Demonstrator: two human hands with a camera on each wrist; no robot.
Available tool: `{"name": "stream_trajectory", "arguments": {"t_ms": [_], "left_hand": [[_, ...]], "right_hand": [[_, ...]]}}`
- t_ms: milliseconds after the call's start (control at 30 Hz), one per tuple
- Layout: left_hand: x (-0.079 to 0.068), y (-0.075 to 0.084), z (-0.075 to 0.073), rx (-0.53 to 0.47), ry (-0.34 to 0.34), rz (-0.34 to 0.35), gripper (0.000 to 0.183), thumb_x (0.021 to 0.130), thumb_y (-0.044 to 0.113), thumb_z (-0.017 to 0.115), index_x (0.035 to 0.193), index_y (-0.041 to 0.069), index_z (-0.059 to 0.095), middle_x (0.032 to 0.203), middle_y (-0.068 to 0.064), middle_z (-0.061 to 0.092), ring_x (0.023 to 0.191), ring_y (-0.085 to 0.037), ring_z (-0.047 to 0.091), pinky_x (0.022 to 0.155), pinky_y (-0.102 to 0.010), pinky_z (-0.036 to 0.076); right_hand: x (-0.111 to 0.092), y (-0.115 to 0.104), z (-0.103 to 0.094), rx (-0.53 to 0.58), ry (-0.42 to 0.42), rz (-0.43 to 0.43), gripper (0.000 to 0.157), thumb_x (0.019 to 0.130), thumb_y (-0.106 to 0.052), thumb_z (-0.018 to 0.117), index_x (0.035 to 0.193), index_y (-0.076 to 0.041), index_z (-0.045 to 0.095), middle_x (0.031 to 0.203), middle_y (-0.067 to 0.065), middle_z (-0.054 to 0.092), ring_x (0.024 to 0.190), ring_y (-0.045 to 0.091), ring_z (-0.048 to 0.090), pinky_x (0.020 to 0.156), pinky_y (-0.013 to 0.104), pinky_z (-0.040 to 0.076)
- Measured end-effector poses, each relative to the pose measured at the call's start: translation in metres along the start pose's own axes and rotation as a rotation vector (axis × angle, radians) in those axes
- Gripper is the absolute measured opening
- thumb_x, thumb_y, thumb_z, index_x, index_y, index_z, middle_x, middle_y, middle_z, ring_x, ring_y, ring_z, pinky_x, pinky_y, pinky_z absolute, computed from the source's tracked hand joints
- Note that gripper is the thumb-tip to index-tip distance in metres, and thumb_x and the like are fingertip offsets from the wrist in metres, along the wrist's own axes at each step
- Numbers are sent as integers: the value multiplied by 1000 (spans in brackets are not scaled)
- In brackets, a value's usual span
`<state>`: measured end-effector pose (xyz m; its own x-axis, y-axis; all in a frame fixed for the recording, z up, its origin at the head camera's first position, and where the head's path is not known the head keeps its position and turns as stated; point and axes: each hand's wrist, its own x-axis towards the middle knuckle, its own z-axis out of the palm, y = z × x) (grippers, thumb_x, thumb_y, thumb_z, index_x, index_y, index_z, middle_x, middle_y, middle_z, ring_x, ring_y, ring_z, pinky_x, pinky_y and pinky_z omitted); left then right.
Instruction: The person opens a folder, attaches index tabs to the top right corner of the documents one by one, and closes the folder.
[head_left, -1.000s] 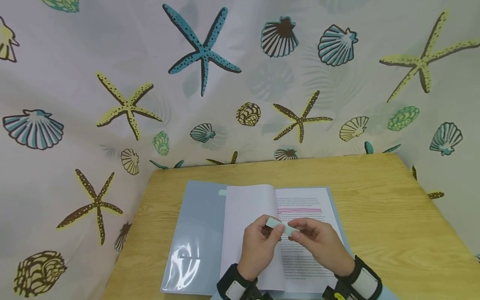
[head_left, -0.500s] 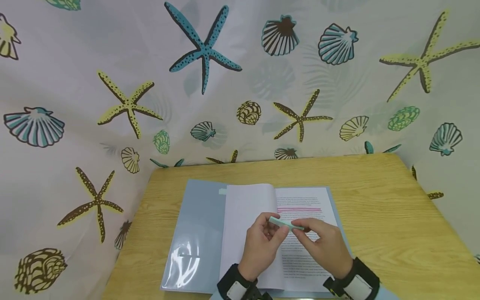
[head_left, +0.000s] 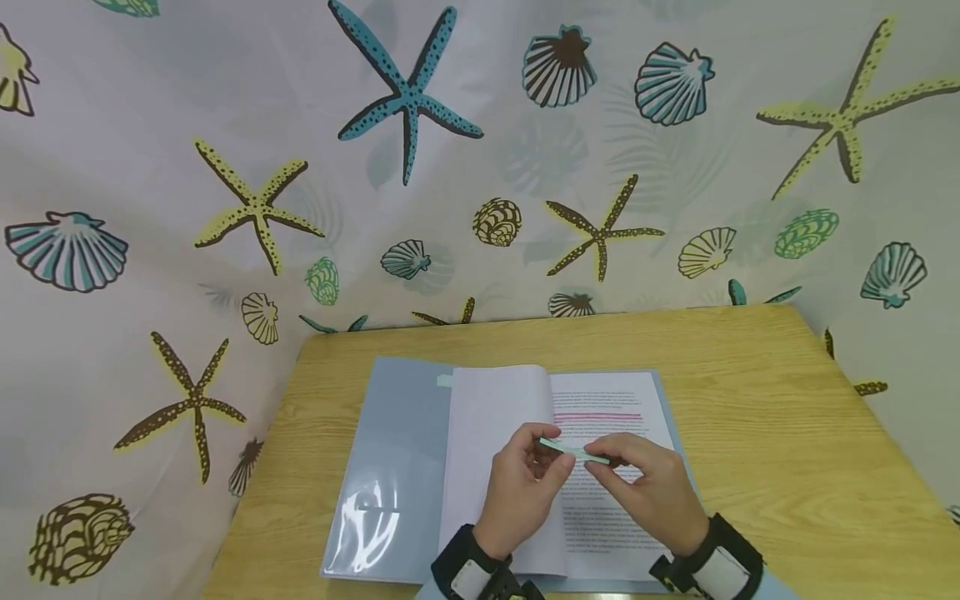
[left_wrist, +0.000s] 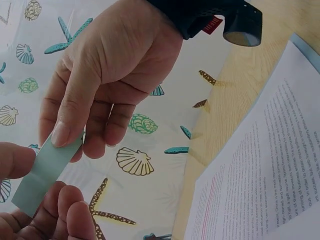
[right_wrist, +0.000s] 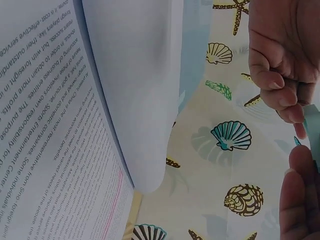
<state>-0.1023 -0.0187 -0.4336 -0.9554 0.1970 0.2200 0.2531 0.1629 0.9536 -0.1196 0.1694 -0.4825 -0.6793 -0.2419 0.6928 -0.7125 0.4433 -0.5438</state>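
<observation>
A pale green paper strip (head_left: 576, 452), like a sticky tab, is stretched between both hands above an open document folder (head_left: 397, 467). My left hand (head_left: 522, 492) pinches its left end between thumb and fingers. At the other end my right hand (head_left: 651, 493) pinches it too. The head view shows the strip almost edge-on, while its flat face shows in the left wrist view, where the strip (left_wrist: 46, 175) lies under the left thumb. Beneath the hands lies a printed page (head_left: 600, 521) with pink marked lines (head_left: 597, 416) near its top.
The folder rests on a wooden table (head_left: 772, 450). A blank white page (head_left: 495, 400) curves up at the fold. A small pale green tab (head_left: 445, 381) shows on the inside of the left cover. Behind and beside the table hangs a shell-and-starfish curtain (head_left: 480, 158).
The strip has tilted from showing its broad face to lying nearly edge-on in the head view. Both hands have shifted slightly, still pinching its ends.
</observation>
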Motion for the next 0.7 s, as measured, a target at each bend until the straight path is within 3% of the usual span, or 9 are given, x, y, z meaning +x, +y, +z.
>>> {"name": "stream_trajectory", "arguments": {"t_ms": [167,300,467,567,700], "left_hand": [[2,-3,-3,25,-21,19,28,89,11,63,115,5,55,88,-8,62,79,-14,59,65,-31,52],[3,-16,-1,43,-49,9,31,89,11,63,118,7,55,91,-6,64,80,-13,59,66,-31,52],[4,-33,1,65,-89,45,32,89,14,63,120,13,55,98,-5,65,82,-10,59,66,-29,53],[5,-37,1,74,-99,79,35,88,11,62,122,15,54,98,-2,63,82,-8,59,67,-28,53],[5,-39,3,106,-75,114,43,86,3,58,126,16,50,91,-1,62,80,-7,58,65,-25,52]], "right_hand": [[3,-8,-4,116,-35,61,35,68,7,77,95,-14,67,90,-3,67,75,8,60,61,20,51],[2,-13,-9,291,-102,200,27,74,10,71,95,-6,65,92,7,66,79,14,61,63,24,53],[-6,-2,-11,464,-171,340,20,84,9,62,101,-2,62,99,14,62,83,19,59,68,28,54],[-10,4,-10,514,-174,361,19,86,10,58,102,0,61,100,16,60,84,20,59,69,29,54],[-9,1,-7,458,-134,367,19,87,10,57,101,-2,61,93,15,63,77,18,61,65,28,54]]}}
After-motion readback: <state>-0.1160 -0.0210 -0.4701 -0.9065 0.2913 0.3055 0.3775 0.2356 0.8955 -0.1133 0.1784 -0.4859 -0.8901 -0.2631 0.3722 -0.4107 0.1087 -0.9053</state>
